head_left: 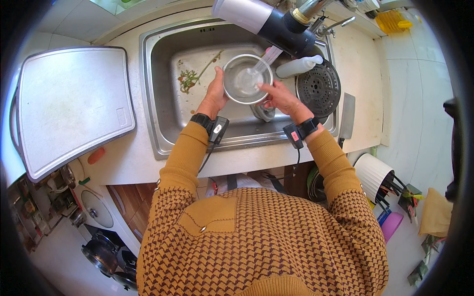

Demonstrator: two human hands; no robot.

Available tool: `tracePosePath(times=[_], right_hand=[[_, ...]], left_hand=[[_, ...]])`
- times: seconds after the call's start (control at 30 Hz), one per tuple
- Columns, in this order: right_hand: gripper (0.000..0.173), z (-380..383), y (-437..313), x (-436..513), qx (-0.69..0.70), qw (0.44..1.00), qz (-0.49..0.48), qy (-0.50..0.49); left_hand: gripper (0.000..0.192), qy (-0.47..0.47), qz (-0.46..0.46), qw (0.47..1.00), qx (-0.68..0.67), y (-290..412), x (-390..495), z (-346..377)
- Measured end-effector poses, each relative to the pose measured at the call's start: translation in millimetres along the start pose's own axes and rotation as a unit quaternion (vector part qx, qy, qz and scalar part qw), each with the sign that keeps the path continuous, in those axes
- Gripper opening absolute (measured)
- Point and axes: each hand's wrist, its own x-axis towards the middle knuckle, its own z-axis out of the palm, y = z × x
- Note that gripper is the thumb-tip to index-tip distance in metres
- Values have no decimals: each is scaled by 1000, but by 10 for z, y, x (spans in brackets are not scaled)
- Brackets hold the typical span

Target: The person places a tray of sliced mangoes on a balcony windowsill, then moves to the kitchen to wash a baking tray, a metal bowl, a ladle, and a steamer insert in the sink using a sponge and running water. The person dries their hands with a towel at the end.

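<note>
A round metal bowl (240, 83) is held over the stainless steel sink (163, 92), with water falling into it from the black and white faucet attachment (272, 22). My left hand (216, 90) grips the bowl's left side, thumb along the rim. On the right, my right hand (281, 97) supports the bowl, its thumb or a finger reaching over the rim towards the inside; the exact finger is blurred. Beneath the right hand lies a greyish item (263, 112), partly hidden. Green leafy stems (190, 79) lie on the sink floor to the left.
A white pump bottle (298, 67) leans beside a black perforated round tray (317, 87) at the sink's right. Further right lies a cleaver (347, 114). A large cutting board (76, 100) covers the left counter, near an orange-red piece (96, 155).
</note>
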Motion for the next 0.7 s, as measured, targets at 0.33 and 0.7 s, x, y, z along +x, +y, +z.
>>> tracePosePath(times=[0.33,0.7], right_hand=[[39,-66,83,183,-477,752,-384,242],[52,68,1,182,-524,714,-401,234]], left_hand=[[50,155,119,922,335,-127,98,-297],[28,129,388,634,656,24,-125,116]])
